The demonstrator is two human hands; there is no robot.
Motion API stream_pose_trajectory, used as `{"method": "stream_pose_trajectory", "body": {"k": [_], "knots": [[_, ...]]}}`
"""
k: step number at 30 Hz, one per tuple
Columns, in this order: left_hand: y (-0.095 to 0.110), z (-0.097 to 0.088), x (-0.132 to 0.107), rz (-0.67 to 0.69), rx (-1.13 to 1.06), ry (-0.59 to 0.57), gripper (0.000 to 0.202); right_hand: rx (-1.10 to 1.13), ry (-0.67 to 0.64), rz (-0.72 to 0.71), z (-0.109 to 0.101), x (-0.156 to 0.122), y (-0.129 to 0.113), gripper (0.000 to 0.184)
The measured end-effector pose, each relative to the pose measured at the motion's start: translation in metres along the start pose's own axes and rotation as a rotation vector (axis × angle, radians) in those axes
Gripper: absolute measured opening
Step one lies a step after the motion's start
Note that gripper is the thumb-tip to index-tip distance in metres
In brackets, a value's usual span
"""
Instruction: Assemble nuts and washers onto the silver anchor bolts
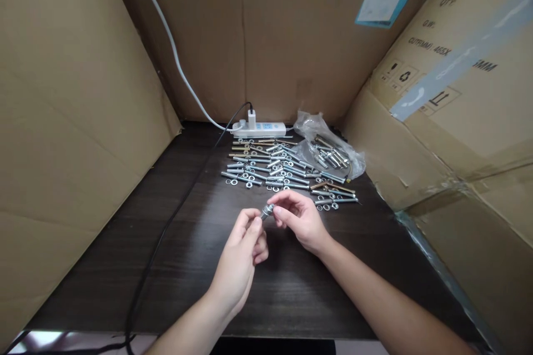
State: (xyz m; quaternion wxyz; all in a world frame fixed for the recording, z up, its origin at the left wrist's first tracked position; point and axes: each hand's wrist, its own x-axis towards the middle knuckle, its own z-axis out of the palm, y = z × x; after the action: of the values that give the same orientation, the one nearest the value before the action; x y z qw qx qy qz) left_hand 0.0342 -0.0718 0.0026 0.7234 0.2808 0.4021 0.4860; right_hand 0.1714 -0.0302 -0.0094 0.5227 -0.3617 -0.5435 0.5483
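Over the middle of the dark table (200,266), my left hand (244,252) and my right hand (297,219) meet. Between their fingertips is a small silver bolt (267,211). My left hand pinches one end with thumb and fingers closed. My right hand's fingers curl round the other end. Just beyond the hands lies a spread of several silver and brass-coloured bolts, nuts and washers (275,169), laid out in rows.
A clear plastic bag (328,147) with more bolts lies at the back right. A white power strip (260,128) with a plug sits against the back wall; a black cable (166,227) runs down the table's left. Cardboard walls enclose three sides.
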Motion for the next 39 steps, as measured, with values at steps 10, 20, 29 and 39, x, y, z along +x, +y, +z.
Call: {"method": "stream_pose_trajectory", "body": {"k": [10,20,29,39], "knots": [[0.008,0.004,0.012,-0.042,0.058,-0.043,0.019,0.027,0.013,-0.063,0.001,-0.002,-0.003,0.009],[0.011,0.014,0.03,-0.053,-0.046,-0.185,0.017,-0.146,0.061,-0.105,-0.004,0.001,-0.004,0.018],[0.076,-0.028,0.082,0.145,0.42,0.002,0.011,-0.436,0.236,-0.143,-0.041,0.024,0.001,0.024],[0.166,-0.041,0.147,0.42,0.497,-0.313,0.012,-1.02,0.569,-0.154,-0.174,0.072,-0.006,0.022]]}}
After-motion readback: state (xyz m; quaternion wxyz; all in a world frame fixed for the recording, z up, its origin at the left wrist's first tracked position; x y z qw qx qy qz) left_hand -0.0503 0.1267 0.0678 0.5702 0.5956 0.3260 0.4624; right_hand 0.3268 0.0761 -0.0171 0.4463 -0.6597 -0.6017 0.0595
